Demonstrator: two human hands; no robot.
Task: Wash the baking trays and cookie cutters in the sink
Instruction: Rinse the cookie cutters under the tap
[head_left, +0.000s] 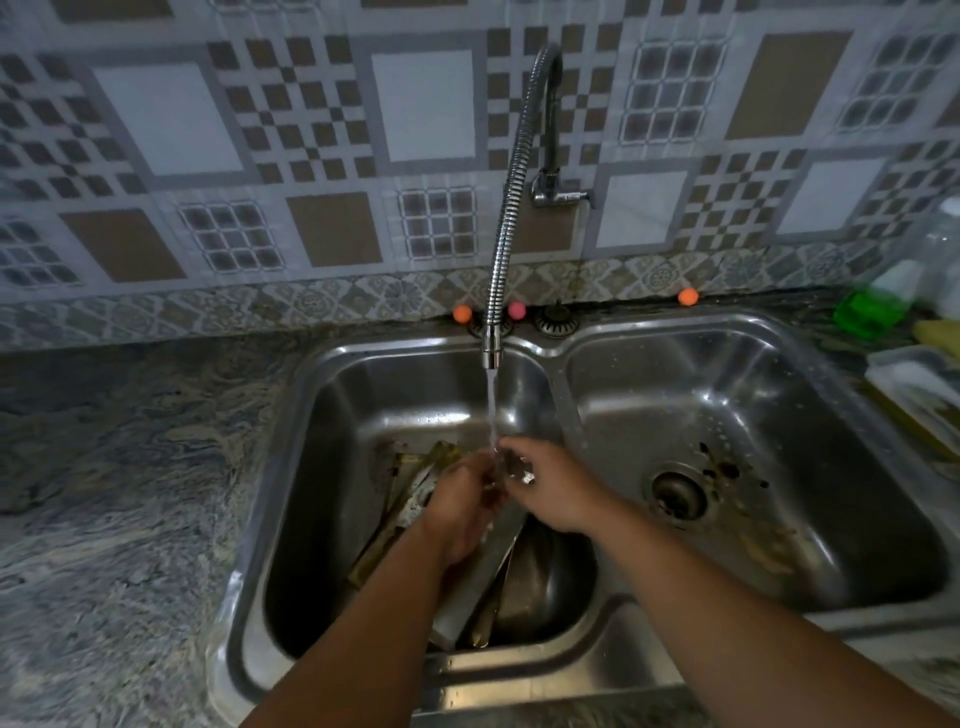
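Sink: double-bowled; steel
Baking trays: heaped in left bowl; largely hidden beneath forearms
Hands: left hand and right hand together under tap stream; pinching small shiny cookie cutter; shape blurred

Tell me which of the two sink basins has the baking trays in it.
The left basin, under the running faucet, holds the baking trays. The right basin shows only its drain and some specks of debris.
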